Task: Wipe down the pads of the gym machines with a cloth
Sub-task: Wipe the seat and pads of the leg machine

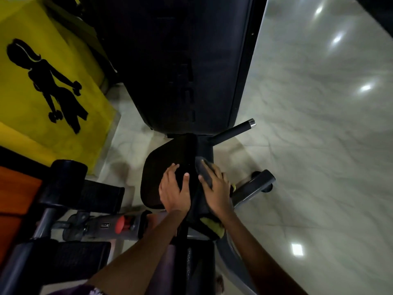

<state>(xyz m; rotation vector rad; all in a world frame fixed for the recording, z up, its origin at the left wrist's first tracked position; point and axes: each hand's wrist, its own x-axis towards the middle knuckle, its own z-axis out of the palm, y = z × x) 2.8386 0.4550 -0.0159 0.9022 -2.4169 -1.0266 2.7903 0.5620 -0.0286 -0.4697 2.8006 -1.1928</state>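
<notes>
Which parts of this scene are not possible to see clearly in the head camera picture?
- Dark grey cloth with a yellow edge: mostly hidden under the right hand.
- Black padded seat: its near part is covered by the left hand and both forearms; too dark to judge how clean it is.
- Small label on the grey machine bar: too blurred to read.

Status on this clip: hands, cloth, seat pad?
Left hand flat on seat pad. Right hand pressing cloth on pad's right edge. Nothing in the way.
</notes>
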